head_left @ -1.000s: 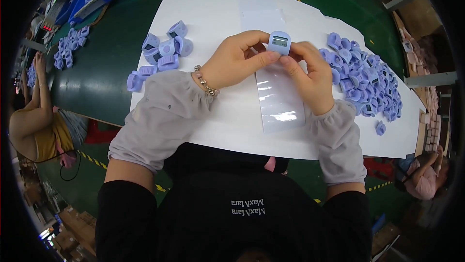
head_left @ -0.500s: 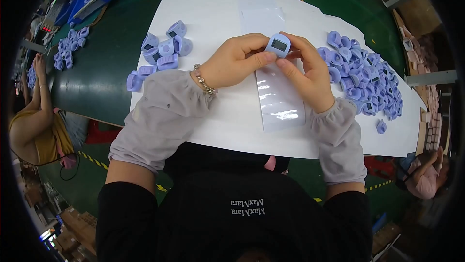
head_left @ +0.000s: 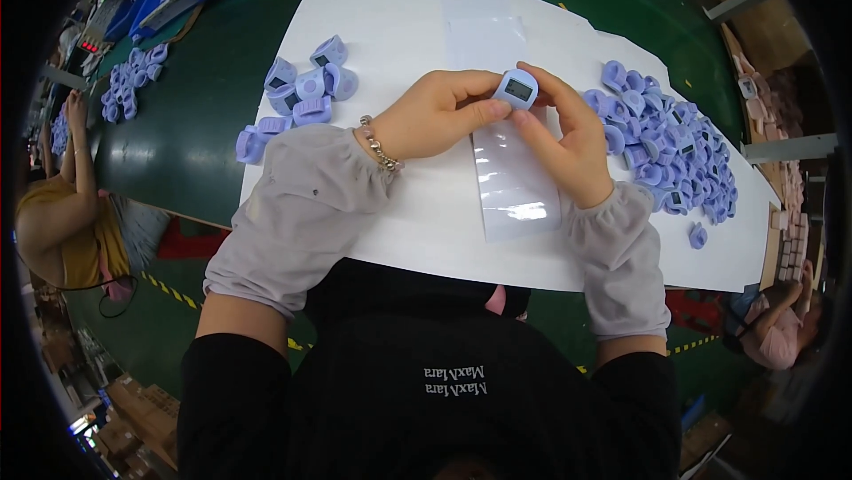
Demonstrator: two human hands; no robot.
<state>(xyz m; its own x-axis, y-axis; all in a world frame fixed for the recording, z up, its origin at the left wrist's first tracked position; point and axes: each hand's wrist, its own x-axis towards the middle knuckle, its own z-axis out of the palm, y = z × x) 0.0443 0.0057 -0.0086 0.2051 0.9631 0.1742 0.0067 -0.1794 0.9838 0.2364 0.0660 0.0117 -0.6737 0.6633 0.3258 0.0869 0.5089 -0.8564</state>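
1. Head view: lilac device point(head_left: 517, 90) sits pinched between the left hand point(head_left: 435, 118) and right hand point(head_left: 568, 147), thumbs on its near edge, above a glossy clear strip point(head_left: 516, 183) on the white sheet point(head_left: 390, 227).
2. Over the last second it has tilted from nearly upright to leaning clockwise, screen facing the person; it appears to be mid-handling.
3. A small lilac group point(head_left: 310, 85) at left and a larger lilac pile point(head_left: 683, 147) at right look unchanged.
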